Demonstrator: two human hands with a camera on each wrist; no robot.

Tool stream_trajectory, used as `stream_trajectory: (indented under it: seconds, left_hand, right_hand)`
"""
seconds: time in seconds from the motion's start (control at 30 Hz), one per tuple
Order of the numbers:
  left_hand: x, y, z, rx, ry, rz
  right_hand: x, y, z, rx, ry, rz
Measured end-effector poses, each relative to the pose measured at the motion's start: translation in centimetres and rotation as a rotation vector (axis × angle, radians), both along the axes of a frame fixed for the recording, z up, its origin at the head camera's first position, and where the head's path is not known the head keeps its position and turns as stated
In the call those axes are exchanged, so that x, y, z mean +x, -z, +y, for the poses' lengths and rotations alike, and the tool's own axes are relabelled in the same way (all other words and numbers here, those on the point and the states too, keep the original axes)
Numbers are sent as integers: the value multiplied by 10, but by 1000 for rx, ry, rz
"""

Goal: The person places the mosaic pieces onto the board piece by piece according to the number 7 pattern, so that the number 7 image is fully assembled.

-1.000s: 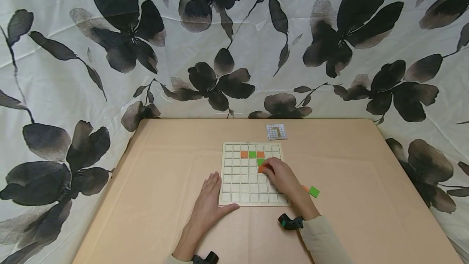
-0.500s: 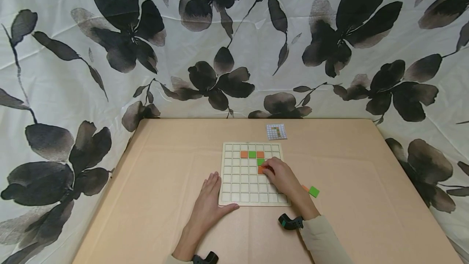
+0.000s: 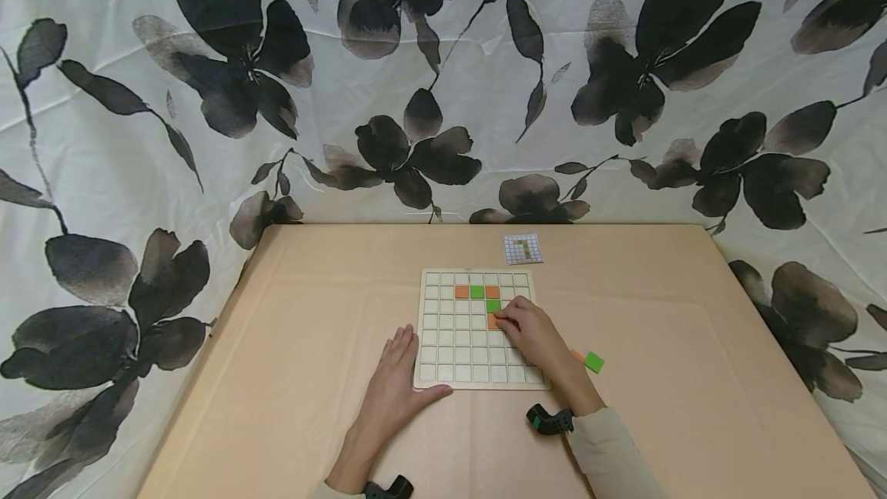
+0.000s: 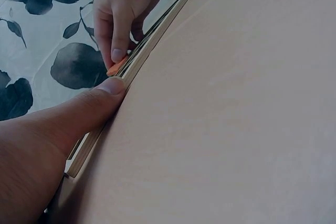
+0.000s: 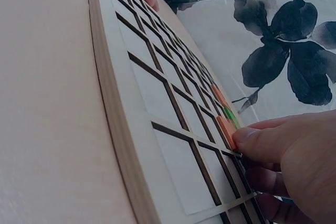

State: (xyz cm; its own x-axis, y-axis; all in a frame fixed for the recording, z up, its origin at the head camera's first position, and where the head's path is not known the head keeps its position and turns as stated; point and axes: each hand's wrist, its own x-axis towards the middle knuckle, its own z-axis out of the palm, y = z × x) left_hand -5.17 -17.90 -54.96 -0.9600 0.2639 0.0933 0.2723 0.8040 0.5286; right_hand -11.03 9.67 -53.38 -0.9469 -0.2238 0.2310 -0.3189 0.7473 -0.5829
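A square wooden grid board (image 3: 445, 354) lies on the table. My right hand (image 3: 535, 336) reaches over its right part and pinches an orange square tile (image 3: 493, 322) between thumb and fingers. In the right wrist view this orange tile (image 5: 226, 129) sits a little proud of the grid lines. Just behind it in the same column is a green tile (image 3: 493, 305). Farther back lies a row of an orange tile (image 3: 462, 292), a green tile (image 3: 477, 292) and another orange tile (image 3: 492, 291). My left hand (image 3: 392, 383) rests along the board's left edge, thumb at the front edge.
Right of the board, a loose green tile (image 3: 594, 362) lies on the table (image 3: 658, 406) next to an orange tile (image 3: 577, 356) partly hidden by my right wrist. A small card printed with a grid pattern (image 3: 523, 249) lies behind the board. A floral cloth (image 3: 443, 60) hangs behind the table.
The orange tile under my right hand has shifted slightly and now looks straighter in its cell. My left hand and the board stay in place.
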Motion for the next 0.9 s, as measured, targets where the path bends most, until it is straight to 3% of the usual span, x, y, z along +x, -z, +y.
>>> stream_trajectory:
  seconds: [0.23, 0.6, 0.9]
  left_hand:
    - [-1, -3, 0, 7, -7, -34]
    - [-1, -6, 0, 8, -9, -47]
    - [0, -6, 0, 1, -6, -19]
  right_hand:
    - [-1, 2, 1, 5, -17, 42]
    - [0, -2, -1, 21, 19, -28]
    - [2, -9, -1, 51, 31, -25]
